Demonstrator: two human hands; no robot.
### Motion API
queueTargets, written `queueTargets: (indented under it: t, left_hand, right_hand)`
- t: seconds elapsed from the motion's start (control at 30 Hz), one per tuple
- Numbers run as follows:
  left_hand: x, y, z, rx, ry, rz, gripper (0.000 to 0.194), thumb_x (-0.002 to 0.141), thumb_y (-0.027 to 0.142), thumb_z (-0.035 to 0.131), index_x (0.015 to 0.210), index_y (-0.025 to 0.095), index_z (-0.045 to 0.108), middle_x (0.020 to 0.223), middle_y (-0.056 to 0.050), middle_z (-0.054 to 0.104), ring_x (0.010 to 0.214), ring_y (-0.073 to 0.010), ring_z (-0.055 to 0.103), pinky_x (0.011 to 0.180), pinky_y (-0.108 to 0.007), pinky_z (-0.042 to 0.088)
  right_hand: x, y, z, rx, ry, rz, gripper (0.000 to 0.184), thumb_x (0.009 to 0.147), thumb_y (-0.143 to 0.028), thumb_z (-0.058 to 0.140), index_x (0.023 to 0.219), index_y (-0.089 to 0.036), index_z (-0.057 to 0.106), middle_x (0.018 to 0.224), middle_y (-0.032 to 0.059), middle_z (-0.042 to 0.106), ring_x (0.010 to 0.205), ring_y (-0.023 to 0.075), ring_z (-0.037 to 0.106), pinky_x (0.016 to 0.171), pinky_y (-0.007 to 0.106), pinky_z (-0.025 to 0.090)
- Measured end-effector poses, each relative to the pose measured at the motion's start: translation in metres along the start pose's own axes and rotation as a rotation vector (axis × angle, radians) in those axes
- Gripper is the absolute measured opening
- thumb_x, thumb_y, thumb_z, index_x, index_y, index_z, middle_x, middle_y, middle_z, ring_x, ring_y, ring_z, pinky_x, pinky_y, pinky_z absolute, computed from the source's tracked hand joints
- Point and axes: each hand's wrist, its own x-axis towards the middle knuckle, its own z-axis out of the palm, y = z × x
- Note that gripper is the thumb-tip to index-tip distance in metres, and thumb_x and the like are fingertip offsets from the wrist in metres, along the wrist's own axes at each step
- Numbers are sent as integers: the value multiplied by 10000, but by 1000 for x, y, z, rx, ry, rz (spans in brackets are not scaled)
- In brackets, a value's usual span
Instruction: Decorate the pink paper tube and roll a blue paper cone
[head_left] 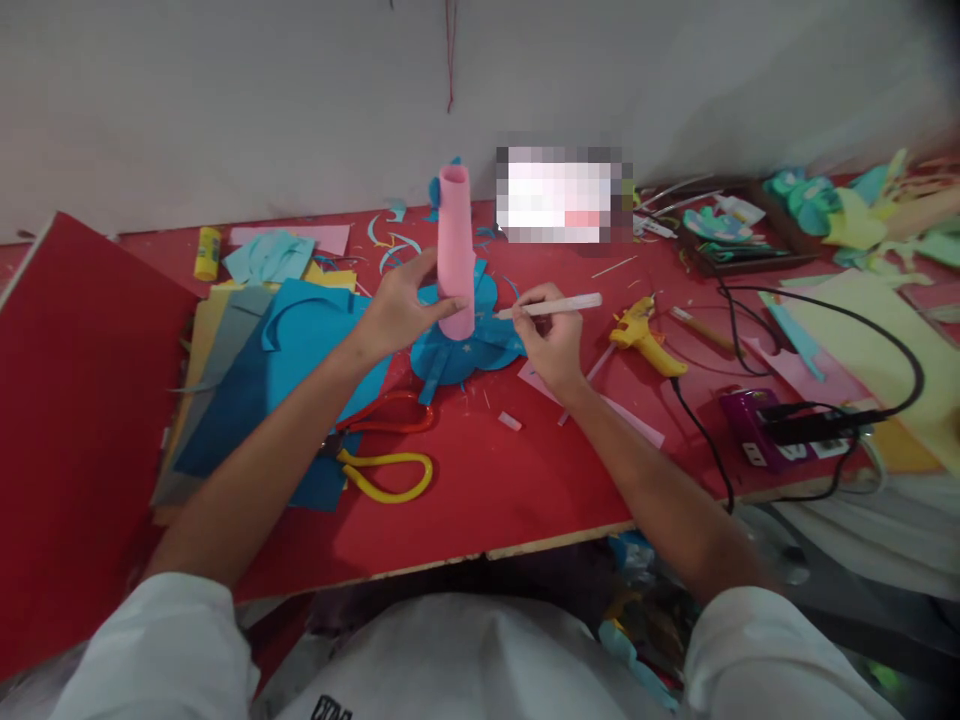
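Observation:
A pink paper tube stands upright on a blue cloud-shaped paper piece that carries small white marks. My left hand is closed round the tube's lower part, thumb in front and fingers hidden behind. In my right hand a white pen is pinched, its tip pointing left over the blue piece. The tip's contact with the paper is too small to make out. A small pale pink cap-like piece lies in front of the blue piece.
Scissors with red and yellow handles lie over coloured sheets at left. A yellow glue gun with its cable, a purple box and a tray are at right. A glue stick stands at back left.

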Motion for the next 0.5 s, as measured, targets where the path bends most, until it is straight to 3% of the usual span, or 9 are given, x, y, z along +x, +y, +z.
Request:
queueTargets:
  t: [0.17, 0.37, 0.5]
  left_hand:
    - [-1, 0, -2, -87, 46, -24, 653, 831, 534, 813, 1361, 187, 656, 1309, -116, 745, 1188, -291, 721, 1071, -447, 590]
    - [-3, 7, -10, -185, -75, -3, 726, 822, 552, 843, 1430, 236, 603, 1345, -115, 721, 1277, -298, 688, 1122, -470, 574]
    - [-4, 6, -8, -167, -49, -24, 681, 839, 527, 832, 1402, 210, 618, 1338, -123, 718, 1238, -304, 701, 1097, -483, 588]
  right_hand:
    - [4, -3, -3, -19, 157, -40, 206, 978, -397, 675, 881, -226, 612, 731, -39, 620, 611, 108, 564, 561, 247, 425]
    - [5, 0, -1, -40, 184, -36, 262, 991, -477, 663, 913, -232, 611, 727, -32, 615, 616, 118, 572, 546, 260, 440]
    - [6, 6, -2, -16, 202, -69, 266, 1015, -497, 638, 962, -238, 614, 795, -17, 623, 634, 116, 569, 561, 265, 466]
